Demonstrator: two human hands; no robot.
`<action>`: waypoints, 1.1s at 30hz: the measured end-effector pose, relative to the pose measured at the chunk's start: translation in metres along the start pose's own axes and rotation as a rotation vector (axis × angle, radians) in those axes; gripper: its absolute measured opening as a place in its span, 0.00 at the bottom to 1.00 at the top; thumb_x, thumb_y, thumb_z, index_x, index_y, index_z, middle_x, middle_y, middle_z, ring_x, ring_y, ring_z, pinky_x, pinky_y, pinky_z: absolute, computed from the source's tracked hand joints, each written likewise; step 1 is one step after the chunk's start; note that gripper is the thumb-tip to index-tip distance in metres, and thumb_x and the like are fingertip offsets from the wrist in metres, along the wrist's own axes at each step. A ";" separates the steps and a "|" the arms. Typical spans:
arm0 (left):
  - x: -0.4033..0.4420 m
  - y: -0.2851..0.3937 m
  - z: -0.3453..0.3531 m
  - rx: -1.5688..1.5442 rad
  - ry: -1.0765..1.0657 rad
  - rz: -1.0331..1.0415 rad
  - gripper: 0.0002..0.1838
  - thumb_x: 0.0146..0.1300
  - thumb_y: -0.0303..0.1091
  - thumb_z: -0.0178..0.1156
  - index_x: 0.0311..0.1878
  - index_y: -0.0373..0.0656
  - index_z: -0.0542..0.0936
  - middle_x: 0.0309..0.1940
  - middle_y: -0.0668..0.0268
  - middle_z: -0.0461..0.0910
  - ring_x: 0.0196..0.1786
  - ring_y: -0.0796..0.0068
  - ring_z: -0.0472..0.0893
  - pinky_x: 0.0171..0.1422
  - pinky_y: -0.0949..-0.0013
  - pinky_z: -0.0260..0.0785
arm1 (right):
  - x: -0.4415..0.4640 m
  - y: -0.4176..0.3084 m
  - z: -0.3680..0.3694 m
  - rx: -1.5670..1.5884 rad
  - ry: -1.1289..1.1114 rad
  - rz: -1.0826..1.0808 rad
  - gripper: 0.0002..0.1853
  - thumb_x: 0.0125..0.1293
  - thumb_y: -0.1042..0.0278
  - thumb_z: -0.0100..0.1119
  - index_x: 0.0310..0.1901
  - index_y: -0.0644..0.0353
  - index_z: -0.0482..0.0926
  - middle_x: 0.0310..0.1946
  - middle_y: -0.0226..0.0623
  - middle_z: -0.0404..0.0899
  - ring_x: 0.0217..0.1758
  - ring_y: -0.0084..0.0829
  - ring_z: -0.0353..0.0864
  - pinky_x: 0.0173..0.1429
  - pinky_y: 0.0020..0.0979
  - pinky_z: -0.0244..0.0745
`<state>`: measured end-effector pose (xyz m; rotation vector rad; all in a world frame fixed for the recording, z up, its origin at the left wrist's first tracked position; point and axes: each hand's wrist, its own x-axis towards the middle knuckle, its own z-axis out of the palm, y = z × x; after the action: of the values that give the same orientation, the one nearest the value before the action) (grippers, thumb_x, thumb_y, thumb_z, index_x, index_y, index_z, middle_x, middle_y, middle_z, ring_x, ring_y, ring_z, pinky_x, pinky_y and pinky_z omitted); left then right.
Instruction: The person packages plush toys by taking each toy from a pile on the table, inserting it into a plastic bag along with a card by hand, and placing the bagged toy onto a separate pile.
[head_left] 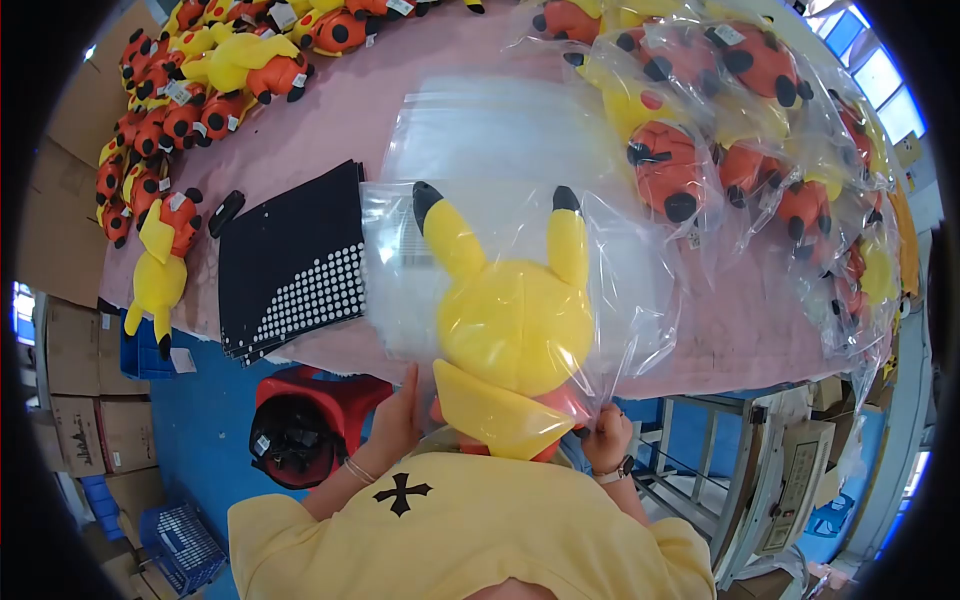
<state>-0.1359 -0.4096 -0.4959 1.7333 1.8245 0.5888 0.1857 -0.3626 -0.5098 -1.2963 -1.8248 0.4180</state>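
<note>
A yellow Pikachu plush toy (515, 325) with black-tipped ears lies face down at the table's front edge, in front of my chest. Its ears and head are inside a clear plastic bag (630, 270), while its lower red part sits near the bag's near end. My left hand (396, 428) is at the toy's left, closed at the bag's near edge with one finger pointing up. On the right, my right hand (607, 438) is closed in a pinch on the bag's near right edge.
Flat clear bags (490, 130) lie beyond the toy. Dark dotted sheets (300, 265) are stacked to the left, beside a small black object (227, 214). Unbagged plush toys (180, 120) heap up at far left; bagged toys (665, 170) pile at right. A red stool (355, 400) stands below.
</note>
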 end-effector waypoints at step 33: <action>0.141 0.197 -0.439 -0.346 -0.049 0.410 0.15 0.59 0.28 0.48 0.46 0.35 0.79 0.10 0.80 0.57 0.12 0.91 0.47 0.14 0.84 0.36 | 0.332 -0.217 -0.247 0.562 0.032 -0.069 0.12 0.56 0.75 0.50 0.41 0.65 0.78 0.12 0.24 0.63 0.10 0.14 0.51 0.15 0.16 0.45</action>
<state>-0.2773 -0.2295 -0.0493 1.8602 1.2441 0.9527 0.2079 -0.2026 -0.0719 -0.8428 -1.5620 0.7994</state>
